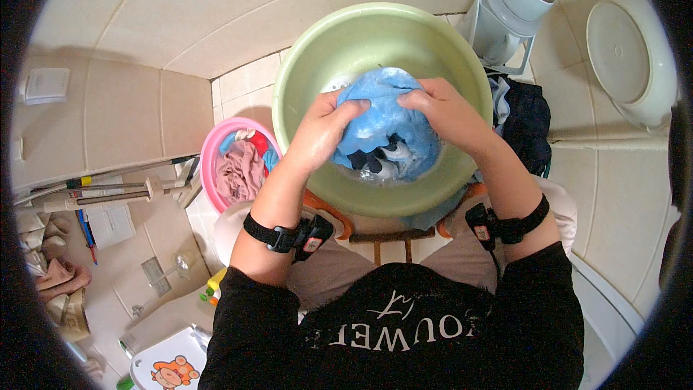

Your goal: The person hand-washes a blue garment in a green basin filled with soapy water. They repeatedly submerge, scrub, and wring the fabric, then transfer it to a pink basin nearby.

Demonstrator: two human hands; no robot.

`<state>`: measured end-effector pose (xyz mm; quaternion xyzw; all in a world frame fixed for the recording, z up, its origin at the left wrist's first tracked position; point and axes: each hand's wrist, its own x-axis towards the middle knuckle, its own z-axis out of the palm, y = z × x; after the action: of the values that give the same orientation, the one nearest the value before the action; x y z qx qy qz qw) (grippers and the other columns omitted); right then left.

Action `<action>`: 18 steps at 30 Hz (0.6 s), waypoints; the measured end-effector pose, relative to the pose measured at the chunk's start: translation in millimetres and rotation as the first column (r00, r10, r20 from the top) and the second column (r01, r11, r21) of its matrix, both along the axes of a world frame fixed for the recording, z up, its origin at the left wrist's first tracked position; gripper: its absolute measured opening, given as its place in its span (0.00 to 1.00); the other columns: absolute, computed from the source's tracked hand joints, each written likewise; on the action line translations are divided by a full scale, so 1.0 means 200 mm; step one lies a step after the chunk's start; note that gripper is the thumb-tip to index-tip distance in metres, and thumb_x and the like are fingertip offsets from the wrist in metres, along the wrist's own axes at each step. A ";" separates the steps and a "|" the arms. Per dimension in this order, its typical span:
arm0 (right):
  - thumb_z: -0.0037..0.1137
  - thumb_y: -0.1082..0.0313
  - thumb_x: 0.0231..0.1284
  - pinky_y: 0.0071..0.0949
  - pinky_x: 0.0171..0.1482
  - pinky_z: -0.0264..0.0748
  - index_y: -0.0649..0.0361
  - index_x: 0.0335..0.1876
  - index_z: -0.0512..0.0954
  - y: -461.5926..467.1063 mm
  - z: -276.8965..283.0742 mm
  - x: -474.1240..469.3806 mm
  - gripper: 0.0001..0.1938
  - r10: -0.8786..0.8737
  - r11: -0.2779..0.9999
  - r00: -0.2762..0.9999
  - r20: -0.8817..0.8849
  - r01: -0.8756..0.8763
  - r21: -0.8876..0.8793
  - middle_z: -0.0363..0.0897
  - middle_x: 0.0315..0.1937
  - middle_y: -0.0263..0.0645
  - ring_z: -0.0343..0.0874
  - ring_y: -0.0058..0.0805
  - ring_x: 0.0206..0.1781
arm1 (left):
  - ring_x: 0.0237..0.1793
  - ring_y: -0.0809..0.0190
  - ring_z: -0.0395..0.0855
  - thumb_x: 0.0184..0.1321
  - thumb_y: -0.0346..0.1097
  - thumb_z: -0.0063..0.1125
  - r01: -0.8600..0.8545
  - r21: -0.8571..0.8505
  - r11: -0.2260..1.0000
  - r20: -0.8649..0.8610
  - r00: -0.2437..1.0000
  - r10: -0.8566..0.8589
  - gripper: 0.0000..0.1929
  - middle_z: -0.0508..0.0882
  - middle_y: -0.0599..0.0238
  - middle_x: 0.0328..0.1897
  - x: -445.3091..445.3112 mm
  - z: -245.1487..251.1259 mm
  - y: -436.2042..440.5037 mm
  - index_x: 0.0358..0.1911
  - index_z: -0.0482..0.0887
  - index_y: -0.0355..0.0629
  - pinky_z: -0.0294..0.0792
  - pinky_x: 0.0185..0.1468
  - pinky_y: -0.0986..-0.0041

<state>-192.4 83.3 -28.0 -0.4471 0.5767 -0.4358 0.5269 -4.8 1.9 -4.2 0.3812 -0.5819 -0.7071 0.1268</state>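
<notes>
Wet blue cloth (379, 103), perhaps a garment, is gripped by both of my hands over a large pale green plastic basin (465, 38). My left hand (330, 124) pinches its left side between thumb and fingers. On the cloth's upper right side, my right hand (441, 108) grips it the same way, thumb on top. The cloth's lower part rests in the basin, where suds and some water show. Dark and white fabric (398, 151) lies beneath the cloth's front edge, partly hidden by it.
Left of the basin stands a pink tub (208, 143) with clothes in it. Dark clothes (528, 124) lie to its right, below a pale thermos jug (495, 27). Another pale basin (622, 54) leans on the right wall. Mops or poles (113, 200) are at the left.
</notes>
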 end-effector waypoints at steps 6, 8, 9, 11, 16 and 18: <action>0.48 0.56 0.55 0.27 0.37 0.71 0.67 0.31 0.78 0.01 0.01 -0.01 0.18 0.018 0.994 0.996 0.087 -0.028 0.109 0.78 0.26 0.34 0.74 0.23 0.30 | 0.31 0.73 0.76 0.59 0.39 0.50 -0.011 0.098 0.995 -0.030 0.999 0.014 0.14 0.80 0.69 0.32 0.00 0.01 -0.01 0.41 0.79 0.35 0.69 0.37 0.80; 0.48 0.56 0.55 0.29 0.35 0.71 0.67 0.31 0.78 0.01 0.02 0.00 0.18 0.077 0.993 0.996 0.052 -0.081 0.088 0.79 0.25 0.38 0.75 0.27 0.27 | 0.31 0.73 0.75 0.57 0.38 0.52 0.012 0.059 0.998 -0.023 1.000 -0.010 0.12 0.80 0.70 0.31 0.00 0.00 -0.01 0.39 0.80 0.37 0.68 0.37 0.80; 0.49 0.56 0.54 0.32 0.34 0.71 0.67 0.29 0.77 0.00 0.02 0.01 0.17 0.092 0.996 0.993 -0.075 -0.092 -0.002 0.78 0.25 0.41 0.75 0.32 0.27 | 0.30 0.73 0.75 0.56 0.38 0.54 0.038 0.013 0.999 0.001 0.999 -0.038 0.11 0.80 0.72 0.30 0.00 0.00 0.00 0.37 0.80 0.38 0.68 0.37 0.80; 0.49 0.57 0.53 0.37 0.33 0.71 0.66 0.27 0.76 0.00 0.03 0.04 0.16 -0.001 0.995 0.941 -0.337 -0.033 -0.095 0.77 0.23 0.48 0.76 0.41 0.25 | 0.29 0.74 0.75 0.56 0.36 0.55 0.089 -0.062 0.994 0.033 0.996 -0.087 0.09 0.80 0.73 0.28 -0.01 -0.01 0.01 0.35 0.80 0.38 0.68 0.37 0.79; 0.49 0.59 0.50 0.46 0.33 0.70 0.63 0.23 0.71 0.02 0.04 0.12 0.13 -0.059 0.969 0.799 -0.598 -0.097 -0.226 0.73 0.23 0.53 0.74 0.53 0.29 | 0.26 0.74 0.71 0.56 0.32 0.54 0.077 -0.175 0.981 0.076 0.995 -0.065 0.06 0.76 0.72 0.22 -0.03 -0.04 0.05 0.32 0.79 0.37 0.67 0.32 0.78; 0.50 0.60 0.49 0.46 0.34 0.70 0.63 0.25 0.71 0.02 0.04 0.13 0.12 -0.158 0.973 0.824 -0.544 0.036 -0.229 0.74 0.24 0.52 0.74 0.53 0.29 | 0.25 0.73 0.71 0.56 0.33 0.53 0.146 -0.261 0.954 0.077 0.989 -0.130 0.07 0.76 0.69 0.21 -0.04 -0.04 0.06 0.32 0.78 0.36 0.67 0.31 0.78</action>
<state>-167.0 87.5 -19.6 -0.5774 0.6786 -0.3704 0.2625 -13.7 13.4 -13.1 0.3399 -0.7001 -0.6183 0.1101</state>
